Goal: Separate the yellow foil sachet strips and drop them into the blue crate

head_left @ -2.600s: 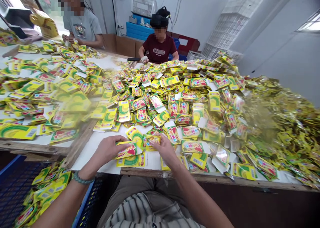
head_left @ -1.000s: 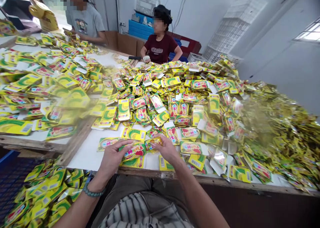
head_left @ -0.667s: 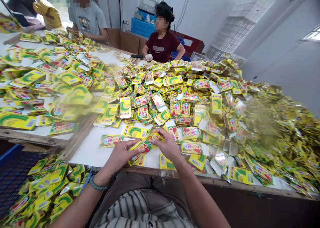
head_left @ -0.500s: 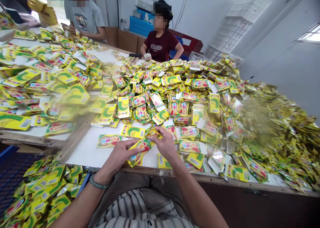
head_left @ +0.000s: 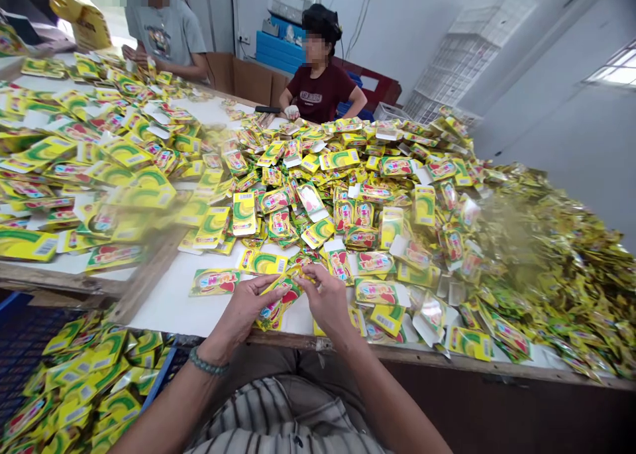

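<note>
My left hand [head_left: 246, 306] holds a yellow and green printed box [head_left: 287, 296] near the table's front edge, thumb on its face and fingers behind. At the box's upper right end, my right hand [head_left: 325, 298] pinches a small yellow packet [head_left: 297, 270], mostly hidden by fingers and box. Another box [head_left: 214, 282] lies flat left of my hands, and one with a barcode [head_left: 262, 262] lies just beyond them. Several more boxes, some with white flaps open, lie close to my right hand.
A large heap of shiny yellow-green packets [head_left: 561, 255] covers the table's right side. A wooden divider [head_left: 152, 278] separates boxes on the left. Below it, a blue crate [head_left: 161, 373] holds several boxes. Two people sit across the table; one wears a maroon shirt [head_left: 322, 91].
My right hand has moved down and slightly left, closer to the box end, with its fingers more curled. My left hand keeps the box in nearly the same place.
</note>
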The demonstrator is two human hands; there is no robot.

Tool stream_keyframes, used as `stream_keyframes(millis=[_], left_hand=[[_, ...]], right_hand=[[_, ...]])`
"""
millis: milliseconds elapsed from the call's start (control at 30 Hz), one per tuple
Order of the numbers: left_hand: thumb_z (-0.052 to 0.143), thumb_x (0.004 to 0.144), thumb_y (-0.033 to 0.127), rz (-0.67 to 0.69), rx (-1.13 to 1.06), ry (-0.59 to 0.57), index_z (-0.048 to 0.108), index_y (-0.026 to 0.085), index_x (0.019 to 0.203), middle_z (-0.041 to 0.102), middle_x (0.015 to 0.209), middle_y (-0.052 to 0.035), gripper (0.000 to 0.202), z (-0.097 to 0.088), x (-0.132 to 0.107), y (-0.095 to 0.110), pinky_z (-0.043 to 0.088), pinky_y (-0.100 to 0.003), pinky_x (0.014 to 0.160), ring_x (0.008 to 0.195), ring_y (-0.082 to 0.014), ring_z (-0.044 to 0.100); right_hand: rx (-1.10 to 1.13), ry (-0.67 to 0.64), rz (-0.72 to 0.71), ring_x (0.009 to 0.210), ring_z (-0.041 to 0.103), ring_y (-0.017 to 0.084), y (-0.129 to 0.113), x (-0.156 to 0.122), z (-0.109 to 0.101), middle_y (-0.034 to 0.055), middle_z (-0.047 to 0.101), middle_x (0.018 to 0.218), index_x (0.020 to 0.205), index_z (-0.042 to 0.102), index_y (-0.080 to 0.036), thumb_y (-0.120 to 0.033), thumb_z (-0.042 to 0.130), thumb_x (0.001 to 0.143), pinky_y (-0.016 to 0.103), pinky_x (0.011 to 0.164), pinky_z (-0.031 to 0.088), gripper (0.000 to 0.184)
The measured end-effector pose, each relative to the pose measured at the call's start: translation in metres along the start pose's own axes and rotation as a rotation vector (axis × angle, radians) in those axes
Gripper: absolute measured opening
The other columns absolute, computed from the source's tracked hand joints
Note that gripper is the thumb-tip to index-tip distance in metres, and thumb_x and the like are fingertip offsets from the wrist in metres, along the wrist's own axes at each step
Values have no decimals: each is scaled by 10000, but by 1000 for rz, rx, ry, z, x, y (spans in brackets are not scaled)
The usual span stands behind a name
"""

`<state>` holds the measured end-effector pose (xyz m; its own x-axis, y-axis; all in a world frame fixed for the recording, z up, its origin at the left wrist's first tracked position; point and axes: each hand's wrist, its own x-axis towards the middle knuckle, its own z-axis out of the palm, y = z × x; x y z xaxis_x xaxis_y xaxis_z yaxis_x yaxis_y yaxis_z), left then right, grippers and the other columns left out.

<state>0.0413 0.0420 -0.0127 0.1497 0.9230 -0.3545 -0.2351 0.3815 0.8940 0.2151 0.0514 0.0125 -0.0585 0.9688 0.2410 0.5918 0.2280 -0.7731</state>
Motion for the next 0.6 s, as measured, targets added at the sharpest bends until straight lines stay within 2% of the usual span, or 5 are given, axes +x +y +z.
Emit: stream_keyframes(millis=[100,200,400,533,600], left_hand=[[826,582,396,13,11,3,750,189,977,743,1062,-53,453,1,-1,-1,530,-361,856,972,-263,672],[827,572,417,46,41,21,756,194,951,749,1043,-50,445,1,-4,1,522,-365,881,992,-265,664],[828,548,463,27,113,32,755,167,952,744,1055,-81,506,-5,-6,5,516,-383,888,995,-290,665],[834,526,467,-41,55,-26,743,152,961,761,976,-89,546,-3,-8,-4,545,-388,816,890,-286,697],[833,525,477,-86,41,-69,739,148,968,766,932,-90,561,-3,-8,-6,554,-380,783,846,-280,705]], right_hand=[[-13,20,-10,745,608,182,0,-1,4,21,694,805,821,683,-235,-326,659,819,302,718,466,94],[-59,41,-4,837,612,208,-1,-2,4,32,695,792,734,701,-234,-305,716,771,356,822,438,82],[-1,-176,100,1206,526,256,-11,-13,1,41,713,1021,823,747,-289,-308,596,877,472,1032,272,162],[53,-290,121,1186,539,269,-16,-24,12,37,695,1092,736,722,-257,-349,608,869,523,1062,221,198],[89,-324,115,1093,588,248,-17,-27,17,38,707,1024,754,706,-235,-332,605,871,498,1044,271,182]])
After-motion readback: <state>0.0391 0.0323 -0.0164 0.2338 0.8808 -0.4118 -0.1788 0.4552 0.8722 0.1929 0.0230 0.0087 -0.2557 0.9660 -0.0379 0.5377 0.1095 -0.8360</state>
